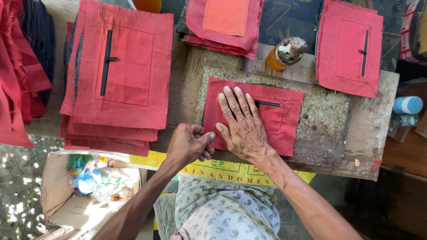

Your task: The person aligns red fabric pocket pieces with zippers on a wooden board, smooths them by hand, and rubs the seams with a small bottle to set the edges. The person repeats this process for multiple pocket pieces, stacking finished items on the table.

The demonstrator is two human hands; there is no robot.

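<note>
A red fabric piece (282, 122) with a sewn pocket and a short black slit lies flat on a worn board (329, 124). My right hand (242, 122) presses flat on it, fingers spread and pointing away from me. My left hand (189, 144) pinches the piece's near left corner between thumb and curled fingers.
A tall stack of like red pieces (118, 75) sits at left. Another stack (224, 22) lies at the top middle, one more (349, 49) at the top right. An orange bottle (284, 53) lies on the board. Small blue-capped containers (407, 106) are at right; a cardboard box (89, 186) stands below left.
</note>
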